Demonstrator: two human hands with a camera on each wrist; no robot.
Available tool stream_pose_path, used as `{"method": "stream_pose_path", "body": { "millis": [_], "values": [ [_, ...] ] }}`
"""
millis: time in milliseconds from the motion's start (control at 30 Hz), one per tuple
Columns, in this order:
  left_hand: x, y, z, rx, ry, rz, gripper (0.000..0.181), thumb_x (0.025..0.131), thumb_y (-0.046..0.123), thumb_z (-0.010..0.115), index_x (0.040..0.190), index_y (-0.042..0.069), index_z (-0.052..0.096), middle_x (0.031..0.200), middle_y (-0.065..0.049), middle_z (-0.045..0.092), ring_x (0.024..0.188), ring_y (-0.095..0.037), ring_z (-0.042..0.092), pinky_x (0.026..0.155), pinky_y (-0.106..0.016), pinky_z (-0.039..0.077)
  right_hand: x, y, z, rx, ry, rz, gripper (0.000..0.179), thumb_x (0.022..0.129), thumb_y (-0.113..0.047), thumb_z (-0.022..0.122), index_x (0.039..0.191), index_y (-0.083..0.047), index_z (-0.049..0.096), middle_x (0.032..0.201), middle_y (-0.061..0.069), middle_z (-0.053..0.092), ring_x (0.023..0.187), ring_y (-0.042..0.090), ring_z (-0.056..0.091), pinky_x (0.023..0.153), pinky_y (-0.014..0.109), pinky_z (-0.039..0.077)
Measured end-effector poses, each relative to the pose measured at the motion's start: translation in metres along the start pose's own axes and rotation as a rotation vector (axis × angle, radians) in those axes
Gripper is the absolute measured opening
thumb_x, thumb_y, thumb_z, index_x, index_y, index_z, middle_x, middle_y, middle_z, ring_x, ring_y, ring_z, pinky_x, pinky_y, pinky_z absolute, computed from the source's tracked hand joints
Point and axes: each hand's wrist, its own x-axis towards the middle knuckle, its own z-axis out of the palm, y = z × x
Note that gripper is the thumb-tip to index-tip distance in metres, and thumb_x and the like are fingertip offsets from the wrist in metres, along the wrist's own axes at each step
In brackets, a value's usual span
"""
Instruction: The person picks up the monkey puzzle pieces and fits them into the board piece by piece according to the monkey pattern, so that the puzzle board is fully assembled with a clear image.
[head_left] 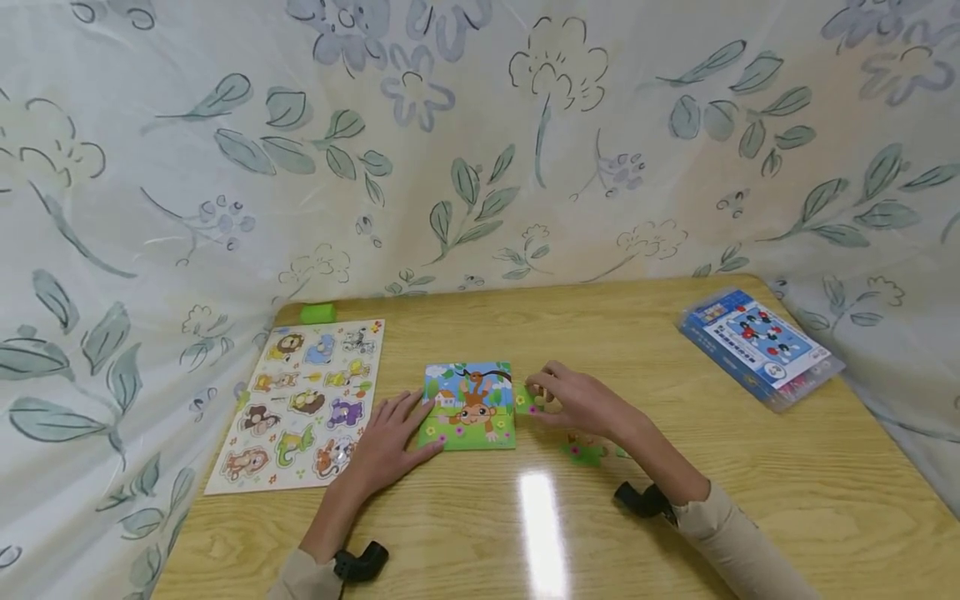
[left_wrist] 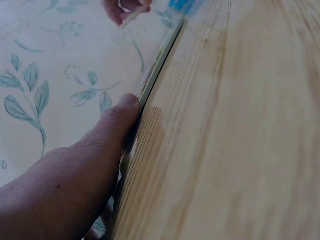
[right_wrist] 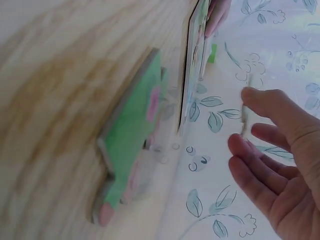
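Note:
A square monkey puzzle (head_left: 468, 410) with a green and blue picture lies flat on the table. My left hand (head_left: 390, 442) rests at its left side, fingers extended and thumb along the lower edge; in the left wrist view the thumb (left_wrist: 112, 120) touches the puzzle's edge. Just right of the puzzle, my right hand (head_left: 588, 402) pinches a green puzzle piece (head_left: 524, 400) with flowers, seen edge-on in the right wrist view. Below that hand lie loose puzzle pieces (head_left: 583, 452), partly hidden by the forearm; a green one (right_wrist: 132, 125) shows large in the right wrist view.
An animal puzzle board (head_left: 300, 408) lies to the left on the wooden table (head_left: 645, 333). Behind it sits a green block (head_left: 318, 313). A blue boxed set (head_left: 761, 346) is at the back right. Floral cloth (head_left: 480, 150) hangs behind the table.

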Motion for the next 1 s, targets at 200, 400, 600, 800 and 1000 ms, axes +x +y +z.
{"method": "stream_pose_path", "body": {
  "millis": [200, 400, 600, 800, 1000],
  "values": [
    [0.0, -0.001, 0.002, 0.0, -0.002, 0.008, 0.072, 0.091, 0.061, 0.053, 0.152, 0.026, 0.036, 0.159, -0.004, 0.032, 0.147, -0.031, 0.029, 0.118, -0.056, 0.021, 0.002, -0.001, 0.005, -0.033, 0.101, -0.073, 0.034, 0.084, -0.021, 0.076, 0.114, -0.012, 0.064, 0.103, 0.003, 0.058, 0.083, 0.014, 0.065, 0.06, 0.017, 0.048],
    [-0.005, -0.003, -0.002, 0.013, 0.018, -0.003, 0.072, 0.09, 0.059, 0.057, 0.151, 0.025, 0.038, 0.158, -0.004, 0.034, 0.145, -0.03, 0.031, 0.118, -0.055, 0.021, 0.024, -0.036, 0.012, -0.029, 0.118, -0.202, 0.029, 0.087, -0.02, 0.073, 0.113, -0.012, 0.064, 0.107, 0.004, 0.059, 0.078, 0.014, 0.064, 0.063, 0.018, 0.051],
    [-0.004, -0.003, 0.0, 0.01, 0.062, 0.031, 0.073, 0.089, 0.056, 0.06, 0.149, 0.02, 0.041, 0.156, -0.007, 0.038, 0.143, -0.032, 0.034, 0.116, -0.057, 0.024, 0.057, -0.071, 0.028, 0.015, -0.004, -0.231, 0.026, 0.09, -0.022, 0.07, 0.112, -0.01, 0.062, 0.104, 0.004, 0.056, 0.078, 0.009, 0.056, 0.065, 0.013, 0.047],
    [-0.001, 0.0, 0.003, 0.04, 0.083, 0.048, 0.075, 0.087, 0.056, 0.063, 0.148, 0.017, 0.043, 0.155, -0.007, 0.039, 0.142, -0.031, 0.036, 0.116, -0.057, 0.026, 0.073, -0.076, 0.049, 0.034, -0.134, -0.148, 0.024, 0.089, -0.022, 0.07, 0.108, -0.008, 0.064, 0.099, 0.004, 0.055, 0.077, 0.008, 0.05, 0.067, 0.012, 0.044],
    [0.0, 0.0, 0.002, 0.036, 0.068, 0.038, 0.078, 0.086, 0.058, 0.064, 0.149, 0.018, 0.042, 0.155, -0.006, 0.039, 0.143, -0.032, 0.035, 0.117, -0.056, 0.024, 0.079, -0.076, 0.056, 0.088, -0.165, -0.107, 0.023, 0.092, -0.021, 0.067, 0.107, -0.005, 0.066, 0.097, 0.005, 0.056, 0.075, 0.007, 0.047, 0.066, 0.014, 0.044]
  ]
}}
